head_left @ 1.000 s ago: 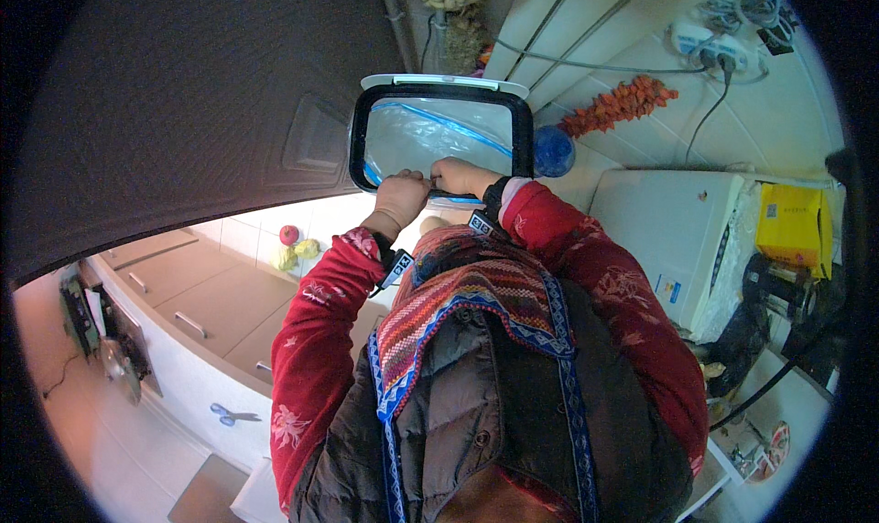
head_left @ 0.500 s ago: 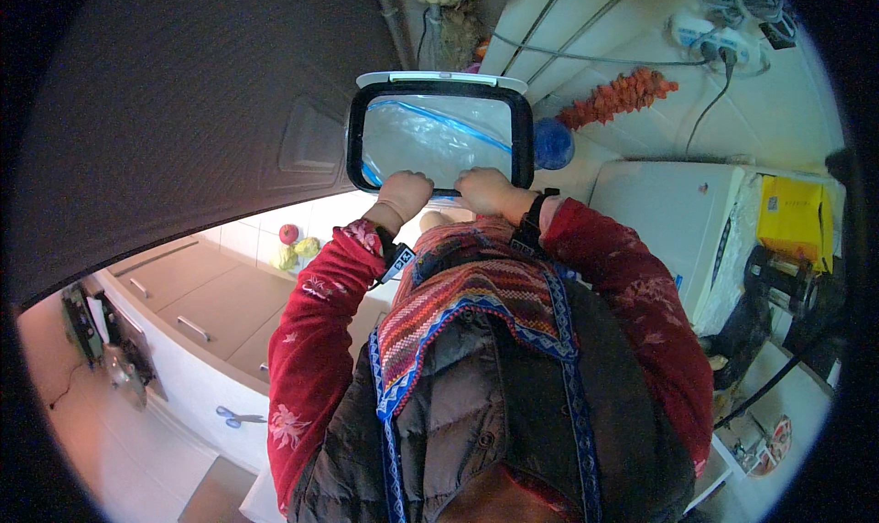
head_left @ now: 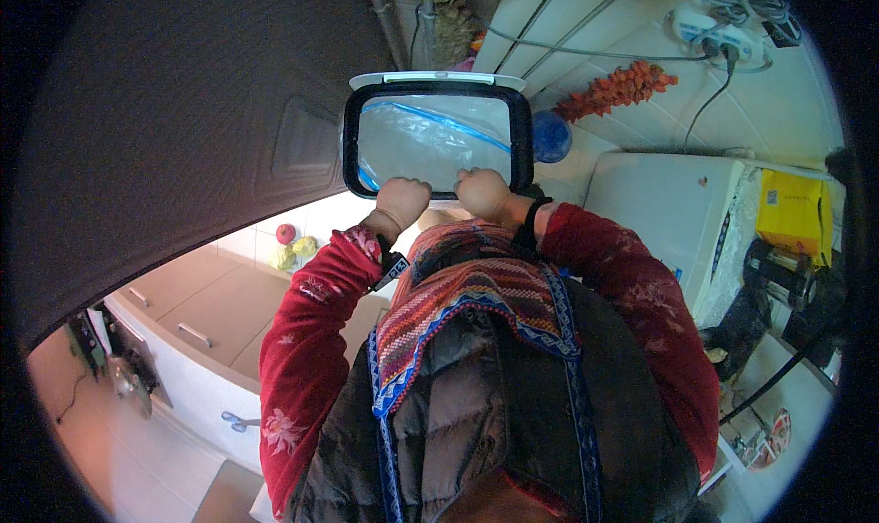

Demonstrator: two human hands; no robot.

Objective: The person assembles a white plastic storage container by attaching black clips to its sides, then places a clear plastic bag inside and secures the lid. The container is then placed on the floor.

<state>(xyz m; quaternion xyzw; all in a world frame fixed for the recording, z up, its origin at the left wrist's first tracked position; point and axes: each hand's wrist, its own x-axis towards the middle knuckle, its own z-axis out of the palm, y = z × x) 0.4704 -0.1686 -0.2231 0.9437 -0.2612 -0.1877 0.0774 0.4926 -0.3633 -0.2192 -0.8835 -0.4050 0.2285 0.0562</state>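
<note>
A rectangular container (head_left: 522,170) with a thick black rim stands in front of me, its white lid (head_left: 439,79) raised along the far side. Inside lies a clear plastic bag (head_left: 426,143). One blue edge of it slants across the opening, and another blue bit shows at the lower left. Over the near rim, my left hand (head_left: 403,202) is closed in a fist, knuckles up. Beside it, a small gap away, my right hand (head_left: 482,194) is closed too. Both seem to grip the bag's near edge, though my fingertips are hidden.
A dark fabric panel (head_left: 201,111) fills the upper left. Low cabinets (head_left: 220,308) run below it, with scissors (head_left: 238,421) on their white side. A blue round object (head_left: 551,136) touches the container's right. Further right are a white appliance (head_left: 655,202) and a yellow package (head_left: 790,213).
Both hands stay closed at the near rim. The blue trace between them has gone from sight. The whole view has shifted slightly.
</note>
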